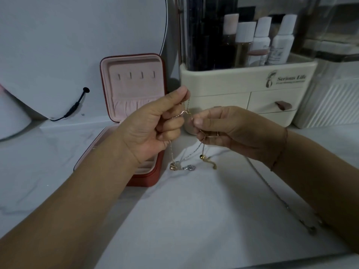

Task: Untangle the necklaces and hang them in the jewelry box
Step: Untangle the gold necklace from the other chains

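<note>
Both grips pinching tangled necklaces (185, 113), left hand (155, 127) raised, right hand (229, 129) beside it

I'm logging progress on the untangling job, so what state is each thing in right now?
jewelry box: open, lid upright.
lid hooks: bare, nothing hung yet.
necklaces: tangled together, held up between both hands, ends dangling.
left hand: grips the necklaces.
right hand: pinches the necklaces.
organizer drawers: shut.
bottles: upright, capped.
</note>
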The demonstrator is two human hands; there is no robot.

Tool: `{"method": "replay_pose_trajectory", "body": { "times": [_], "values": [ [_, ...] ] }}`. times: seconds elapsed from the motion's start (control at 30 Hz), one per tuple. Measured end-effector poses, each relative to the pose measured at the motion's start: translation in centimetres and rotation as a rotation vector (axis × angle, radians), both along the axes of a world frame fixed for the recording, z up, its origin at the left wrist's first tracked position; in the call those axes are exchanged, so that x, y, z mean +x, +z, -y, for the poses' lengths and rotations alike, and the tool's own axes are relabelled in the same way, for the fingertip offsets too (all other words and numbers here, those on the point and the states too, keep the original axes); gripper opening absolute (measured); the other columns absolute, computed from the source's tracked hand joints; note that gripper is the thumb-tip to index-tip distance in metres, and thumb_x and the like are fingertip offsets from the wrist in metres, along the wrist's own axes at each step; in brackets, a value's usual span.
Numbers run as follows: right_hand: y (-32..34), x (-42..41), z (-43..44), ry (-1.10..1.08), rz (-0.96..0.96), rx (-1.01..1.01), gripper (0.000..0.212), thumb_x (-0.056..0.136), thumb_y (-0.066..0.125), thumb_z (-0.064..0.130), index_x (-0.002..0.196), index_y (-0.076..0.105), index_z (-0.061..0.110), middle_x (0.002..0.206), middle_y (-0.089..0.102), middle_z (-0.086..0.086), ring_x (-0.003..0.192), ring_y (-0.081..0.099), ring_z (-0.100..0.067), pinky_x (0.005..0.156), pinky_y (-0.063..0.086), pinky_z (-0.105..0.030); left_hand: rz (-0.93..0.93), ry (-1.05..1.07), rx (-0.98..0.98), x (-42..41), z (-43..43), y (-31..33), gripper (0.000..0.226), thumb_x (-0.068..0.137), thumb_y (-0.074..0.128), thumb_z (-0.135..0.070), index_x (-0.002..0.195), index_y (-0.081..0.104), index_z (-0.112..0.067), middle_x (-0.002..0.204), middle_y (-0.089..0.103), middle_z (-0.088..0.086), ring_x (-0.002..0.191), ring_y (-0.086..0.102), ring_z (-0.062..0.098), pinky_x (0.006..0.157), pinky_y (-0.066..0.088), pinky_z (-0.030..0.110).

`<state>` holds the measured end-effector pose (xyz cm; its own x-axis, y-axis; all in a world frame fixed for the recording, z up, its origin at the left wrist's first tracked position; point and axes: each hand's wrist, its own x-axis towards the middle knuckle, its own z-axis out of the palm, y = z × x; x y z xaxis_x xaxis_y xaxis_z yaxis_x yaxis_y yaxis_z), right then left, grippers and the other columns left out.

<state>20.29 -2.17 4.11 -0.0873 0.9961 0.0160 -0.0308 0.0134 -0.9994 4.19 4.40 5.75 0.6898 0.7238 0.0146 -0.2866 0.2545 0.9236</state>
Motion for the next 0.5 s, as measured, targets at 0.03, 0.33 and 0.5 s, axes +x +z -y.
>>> {"method": "replay_pose_trajectory", "body": {
  "times": [0.03, 0.33, 0.5],
  "values": [
    [-0.01, -0.02, 0.01, -0.007, 0.012, 0.014, 0.010, 0.074, 0.066, 0.020, 0.077, 0.075, 0.016, 0.077, 0.063, -0.004, 0.072, 0.058, -0.010, 0.074, 0.051, -0.018, -0.003, -0.004, 0.007, -0.07, 0.01, 0.10, 0.014, 0.076, 0.060, -0.029, 0.068, 0.067, -0.019, 0.050, 0.025, -0.009, 0.036, 0.017, 0.003, 0.038, 0.006, 0.017],
    [0.65, 0.47, -0.20, -0.155, -0.097, 0.086, 0.010, 0.073, 0.064, 0.020, 0.078, 0.067, 0.012, 0.076, 0.060, -0.004, 0.070, 0.055, -0.011, 0.074, 0.048, -0.022, -0.060, -0.003, 0.046, -0.53, -0.37, 0.27, 0.013, 0.076, 0.061, -0.029, 0.070, 0.067, -0.019, 0.048, 0.020, -0.009, 0.034, 0.017, 0.002, 0.036, 0.006, 0.018],
    [0.90, -0.06, -0.13, -0.104, -0.293, 0.107, 0.004, 0.075, 0.059, 0.009, 0.073, 0.062, 0.007, 0.073, 0.062, -0.007, 0.065, 0.059, -0.010, 0.077, 0.055, -0.027, -0.077, 0.001, 0.051, -0.60, -0.46, 0.34, 0.013, 0.076, 0.062, -0.029, 0.069, 0.067, -0.020, 0.046, 0.020, -0.010, 0.033, 0.016, 0.002, 0.035, 0.006, 0.018]
  ]
}}
